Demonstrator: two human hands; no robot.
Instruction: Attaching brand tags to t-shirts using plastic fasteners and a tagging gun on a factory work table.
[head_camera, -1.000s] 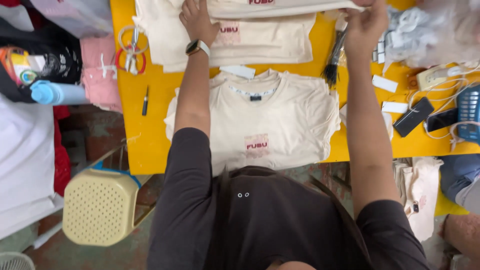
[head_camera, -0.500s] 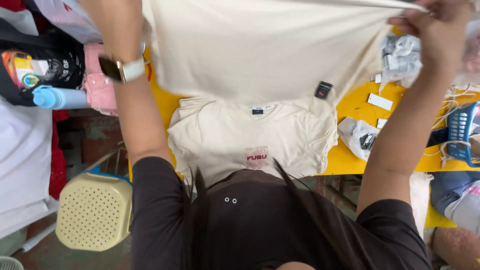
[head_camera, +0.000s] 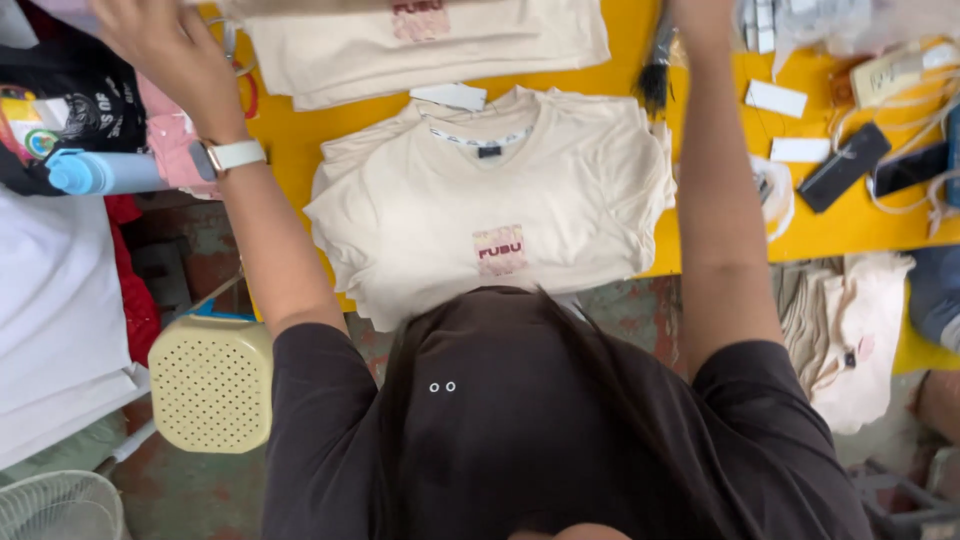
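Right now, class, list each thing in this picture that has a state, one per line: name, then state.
Left hand: raised over the table's far edge, open, holding nothing visible.
Right hand: out of frame.
Near stack of cream T-shirts: spread flat, front up, hem over the edge of the yellow table.
Far cream T-shirts: folded, stacked.
Blue bottle: lying on its side.

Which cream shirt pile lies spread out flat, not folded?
The near stack of cream shirts, at the yellow table edge: neckline and sleeves showing. The far pile is folded into a rectangle.
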